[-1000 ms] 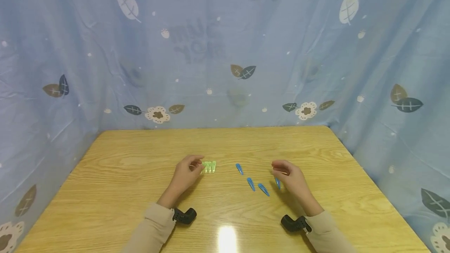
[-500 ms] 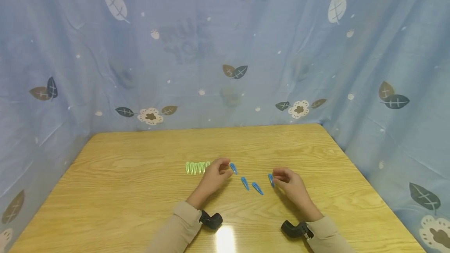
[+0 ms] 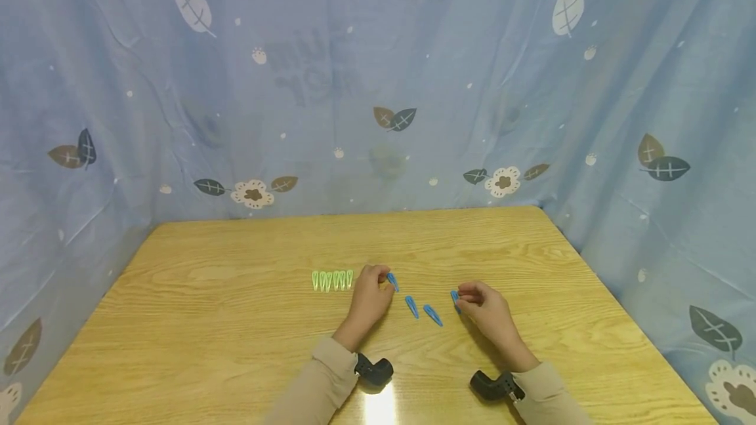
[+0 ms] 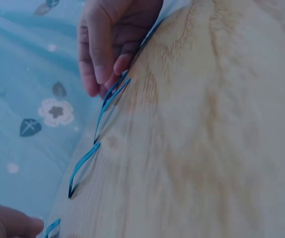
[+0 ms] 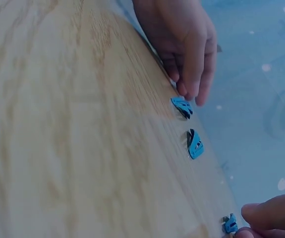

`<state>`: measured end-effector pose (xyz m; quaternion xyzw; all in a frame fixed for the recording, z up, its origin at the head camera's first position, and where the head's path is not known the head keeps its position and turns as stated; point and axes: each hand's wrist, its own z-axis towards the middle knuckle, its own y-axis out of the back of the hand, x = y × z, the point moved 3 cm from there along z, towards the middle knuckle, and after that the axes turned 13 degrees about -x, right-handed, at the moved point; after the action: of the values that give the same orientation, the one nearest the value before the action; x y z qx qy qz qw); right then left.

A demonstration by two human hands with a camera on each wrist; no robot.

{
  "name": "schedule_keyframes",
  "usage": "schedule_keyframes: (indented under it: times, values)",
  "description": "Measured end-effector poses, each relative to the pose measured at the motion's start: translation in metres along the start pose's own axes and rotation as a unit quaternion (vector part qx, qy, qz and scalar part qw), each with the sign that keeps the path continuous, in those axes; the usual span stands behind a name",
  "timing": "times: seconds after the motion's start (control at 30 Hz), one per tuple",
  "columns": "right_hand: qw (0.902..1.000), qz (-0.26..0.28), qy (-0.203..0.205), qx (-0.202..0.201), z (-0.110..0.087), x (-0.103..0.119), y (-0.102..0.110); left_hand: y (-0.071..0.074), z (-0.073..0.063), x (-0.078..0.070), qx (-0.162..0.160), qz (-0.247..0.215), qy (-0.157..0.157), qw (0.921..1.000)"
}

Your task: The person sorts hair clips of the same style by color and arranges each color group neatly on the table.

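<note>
In the head view, my left hand pinches a blue snap hair clip near the middle of the table; in the left wrist view a digit touches this clip. My right hand holds another blue hair clip between thumb and finger, its lower part covered; the right wrist view shows the clip at the fingertips. Two more blue hair clips, one nearer the left hand and one nearer the right, lie slanted on the wood between the hands.
Left of my left hand, several light green hair clips lie upright side by side in a row. A wood-grain table carries everything. Blue patterned curtain surrounds its back and sides. Black cameras sit on both wrists.
My left hand has moved right, from the green row to the leftmost blue hair clip. The right hand has come down beside its clip. The head view has shifted slightly.
</note>
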<state>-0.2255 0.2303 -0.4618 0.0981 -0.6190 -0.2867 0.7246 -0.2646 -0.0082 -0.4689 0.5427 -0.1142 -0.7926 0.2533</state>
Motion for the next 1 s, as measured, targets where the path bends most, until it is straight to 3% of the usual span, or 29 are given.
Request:
schedule_keyframes:
  times: [0.23, 0.53, 1.0]
  values:
    - [1.0000, 0.001, -0.006, 0.000, -0.001, 0.001, -0.003, -0.006, -0.001, -0.003, -0.014, 0.048, 0.013, 0.9987]
    - [0.9990, -0.041, 0.011, -0.016, 0.003, 0.004, -0.005, -0.006, 0.000, -0.012, -0.041, 0.081, -0.027, 0.9955]
    - [0.9982, -0.056, 0.012, -0.019, 0.003, 0.009, -0.005, -0.006, 0.000, -0.015, -0.026, 0.096, -0.038, 0.9943]
